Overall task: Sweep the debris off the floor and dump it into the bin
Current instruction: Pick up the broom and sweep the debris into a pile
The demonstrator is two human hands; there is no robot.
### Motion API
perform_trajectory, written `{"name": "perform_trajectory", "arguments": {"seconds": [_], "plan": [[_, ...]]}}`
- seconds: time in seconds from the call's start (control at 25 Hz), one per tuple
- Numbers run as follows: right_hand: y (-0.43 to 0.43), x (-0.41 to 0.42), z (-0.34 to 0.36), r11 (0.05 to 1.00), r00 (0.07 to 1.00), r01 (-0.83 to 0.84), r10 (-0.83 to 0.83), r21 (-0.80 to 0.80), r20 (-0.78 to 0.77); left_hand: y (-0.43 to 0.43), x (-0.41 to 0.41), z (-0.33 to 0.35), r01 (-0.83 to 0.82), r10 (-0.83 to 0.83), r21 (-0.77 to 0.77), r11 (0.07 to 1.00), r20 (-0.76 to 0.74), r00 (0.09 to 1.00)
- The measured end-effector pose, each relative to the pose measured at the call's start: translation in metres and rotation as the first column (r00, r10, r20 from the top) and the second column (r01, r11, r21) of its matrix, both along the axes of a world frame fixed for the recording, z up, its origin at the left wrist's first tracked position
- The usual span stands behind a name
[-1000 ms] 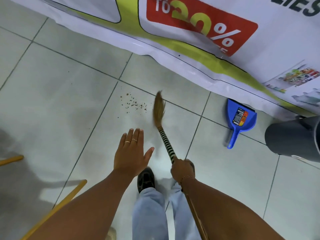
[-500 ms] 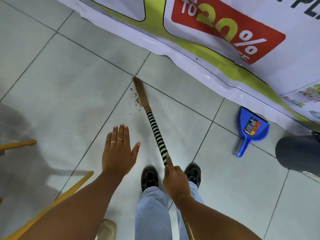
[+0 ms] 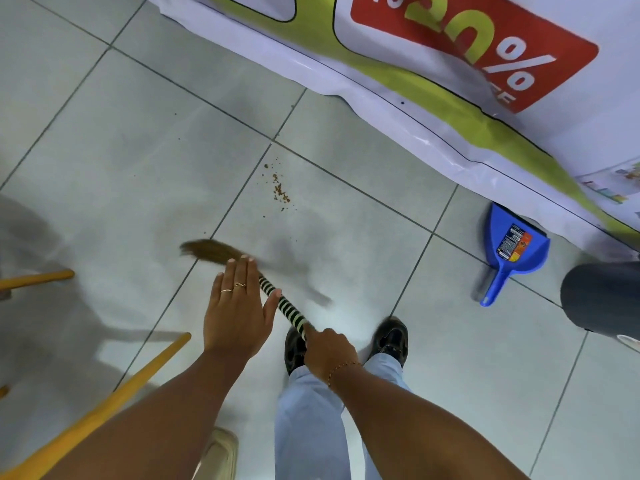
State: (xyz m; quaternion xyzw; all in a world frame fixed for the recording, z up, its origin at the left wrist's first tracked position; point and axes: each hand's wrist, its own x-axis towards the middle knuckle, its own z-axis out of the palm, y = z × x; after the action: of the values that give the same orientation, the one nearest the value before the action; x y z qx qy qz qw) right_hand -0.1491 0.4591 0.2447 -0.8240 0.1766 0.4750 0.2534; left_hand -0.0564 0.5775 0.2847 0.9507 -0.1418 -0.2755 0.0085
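A small heap of brown crumbs, the debris (image 3: pixel 280 192), lies on the grey tiled floor (image 3: pixel 121 174) ahead of my feet. My right hand (image 3: pixel 327 348) is shut on the black-and-white striped handle of a short broom (image 3: pixel 284 303). Its blurred brown bristles (image 3: pixel 207 250) point left, just past my left hand (image 3: pixel 237 306), which hovers flat and open above the handle with two rings on it. A blue dustpan (image 3: pixel 516 251) lies on the floor at the right. The dark grey bin (image 3: pixel 602 296) lies at the right edge, partly cut off.
A large printed banner (image 3: pixel 433 81) covers the floor along the top and right. Yellow wooden legs (image 3: pixel 104 400) stick in from the lower left, another yellow leg (image 3: pixel 38 278) at the left edge. My shoes (image 3: pixel 391 337) stand just behind the broom handle.
The broom head has swung from pointing forward at the crumbs round to the left and nearer to me. The crumbs now sit in a tighter heap. My left hand stays open.
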Motion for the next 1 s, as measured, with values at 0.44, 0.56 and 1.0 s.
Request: {"name": "perform_trajectory", "arguments": {"seconds": [0.44,0.56,1.0], "plan": [[-0.064,0.006,0.009,0.992,0.993,0.069,-0.058,-0.102,0.107,-0.018,0.022,0.022,0.062,-0.062,0.003,0.998,-0.031,0.998],[-0.087,0.004,0.018,0.991,0.978,-0.056,0.079,-0.122,0.191,-0.042,0.034,0.026,0.074,-0.074,-0.013,0.997,-0.015,0.997],[-0.275,0.03,0.012,0.847,0.877,-0.478,0.477,-0.233,-0.064,-0.144,0.036,0.004,0.026,-0.03,-0.032,0.999,-0.125,0.992]]}}
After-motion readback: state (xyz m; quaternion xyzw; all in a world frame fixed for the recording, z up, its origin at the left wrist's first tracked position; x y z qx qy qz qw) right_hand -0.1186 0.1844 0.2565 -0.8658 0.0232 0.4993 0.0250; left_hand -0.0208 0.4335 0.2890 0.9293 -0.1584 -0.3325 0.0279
